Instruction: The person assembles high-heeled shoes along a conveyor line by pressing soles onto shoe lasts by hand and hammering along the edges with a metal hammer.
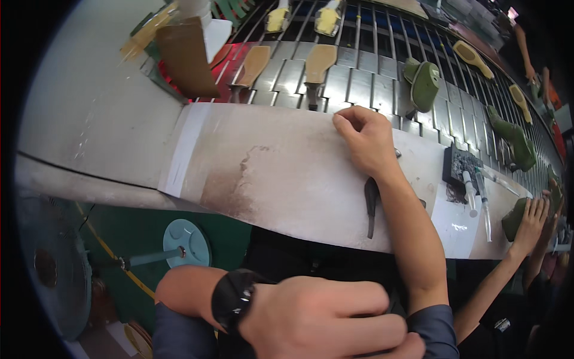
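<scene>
My right hand (369,139) rests at the far edge of the padded worktop (287,173), its fingers loosely curled and nothing visible between them. Close to the camera at the bottom middle is my left hand (323,320), raised and curled, with a black watch on the wrist. Its fingertips and palm are hidden. Beside my right forearm lies a small black-handled hand tool (371,206), partly covered by the arm. Just beyond the worktop, nearest my right hand, a tan-soled piece (320,63) sits on a dark stand on the conveyor.
The metal slat conveyor (365,87) carries green shoes (425,87), tan soles (254,64) and yellow-topped pieces (327,21). A black block (460,163) and syringes (483,197) lie at right. A co-worker's hand (532,224) touches a green shoe part (514,220). A blue round stool (186,242) stands below.
</scene>
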Available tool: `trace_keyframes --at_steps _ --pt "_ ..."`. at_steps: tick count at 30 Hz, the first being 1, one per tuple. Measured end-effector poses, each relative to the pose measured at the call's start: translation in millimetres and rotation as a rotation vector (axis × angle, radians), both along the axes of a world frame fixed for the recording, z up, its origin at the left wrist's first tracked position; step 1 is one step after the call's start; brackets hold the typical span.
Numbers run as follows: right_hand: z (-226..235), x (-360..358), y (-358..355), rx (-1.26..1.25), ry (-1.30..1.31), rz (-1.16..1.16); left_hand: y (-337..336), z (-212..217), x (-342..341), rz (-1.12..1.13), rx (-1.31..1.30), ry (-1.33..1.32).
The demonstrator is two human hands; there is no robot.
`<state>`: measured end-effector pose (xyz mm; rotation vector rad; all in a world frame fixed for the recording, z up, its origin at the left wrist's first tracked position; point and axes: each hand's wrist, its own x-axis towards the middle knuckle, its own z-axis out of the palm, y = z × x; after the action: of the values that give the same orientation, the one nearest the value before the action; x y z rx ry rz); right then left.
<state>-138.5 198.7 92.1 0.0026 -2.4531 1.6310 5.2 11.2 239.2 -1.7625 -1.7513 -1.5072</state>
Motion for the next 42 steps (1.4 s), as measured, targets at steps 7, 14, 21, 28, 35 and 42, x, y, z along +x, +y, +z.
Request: trace_keyframes --at_steps 7,14,21,28,35,42 --pt "-5 0 0 -0.139 -0.026 -0.039 1 -104 -160 0.676 -0.226 -0.186" --pt "-1 -3 -5 -0.243 -0.013 -0.022 12 -157 -300 0.9 -0.753 -0.315" --pt "-7 -8 4 -0.611 -0.056 -0.188 72 -140 -215 0.675 -0.294 -0.141" --pt "-12 -15 3 -0.658 -0.034 -0.245 40 -130 -270 0.48 -0.321 -0.658" --pt "-2 -2 2 -0.415 0.089 -0.261 107 -178 -512 1.204 -0.552 -0.312" --pt "18 14 14 -0.683 -0.242 -0.137 162 -212 -598 1.479 -0.486 -0.505"
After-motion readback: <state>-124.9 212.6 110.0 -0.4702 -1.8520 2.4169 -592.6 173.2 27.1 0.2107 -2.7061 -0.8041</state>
